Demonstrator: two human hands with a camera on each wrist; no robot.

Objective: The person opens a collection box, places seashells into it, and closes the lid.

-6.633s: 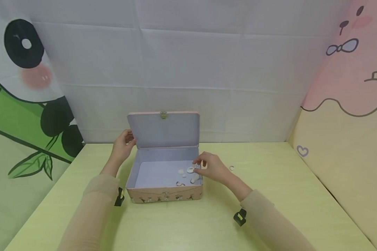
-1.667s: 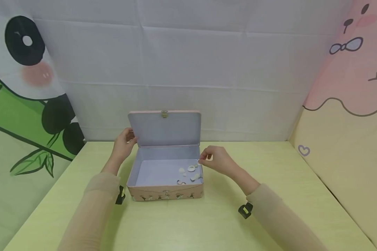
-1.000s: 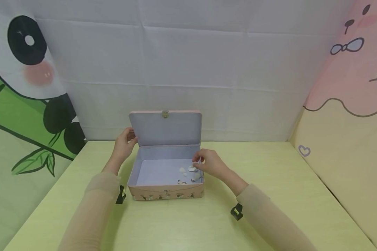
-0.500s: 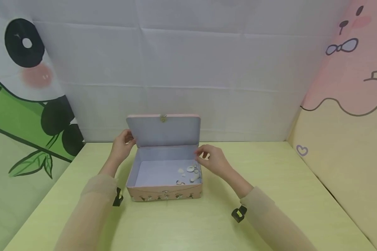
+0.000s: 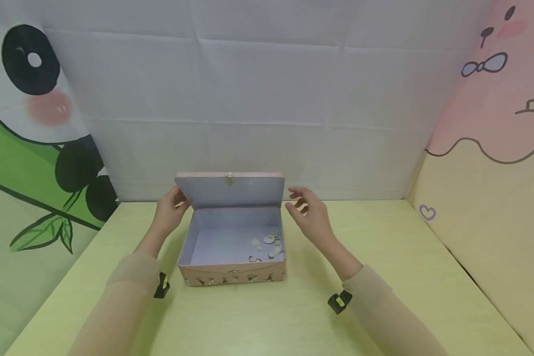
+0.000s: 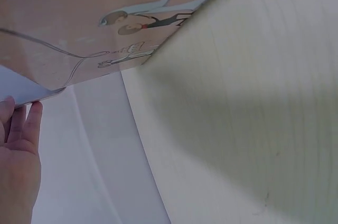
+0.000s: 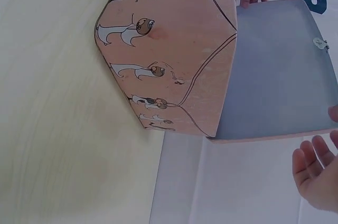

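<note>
A pink tin box [image 5: 232,275] with drawn figures on its sides stands on the table, its hinged lid [image 5: 231,192] raised and leaning somewhat forward. My left hand [image 5: 168,211] pinches the lid's left edge between thumb and fingers; the left wrist view shows these fingertips [image 6: 33,112] at the rim. Beside the lid's right edge is my right hand [image 5: 312,217], fingers loosely bent and spread, holding nothing. Inside the box, toward the right, lie several small rings and pale pieces [image 5: 269,239], too small to make out fully.
The box stands on a pale yellow-green table [image 5: 374,277]. Behind it hangs a white cloth [image 5: 267,123]. Printed cartoon panels flank the table, with a panda [image 5: 31,64] on the left and a pink animal [image 5: 485,109] on the right.
The lid has tilted forward and lower with my left hand. My right hand has left the box's contents, risen to the lid's right side and spread its fingers. The ring earlier on the table is gone from there.
</note>
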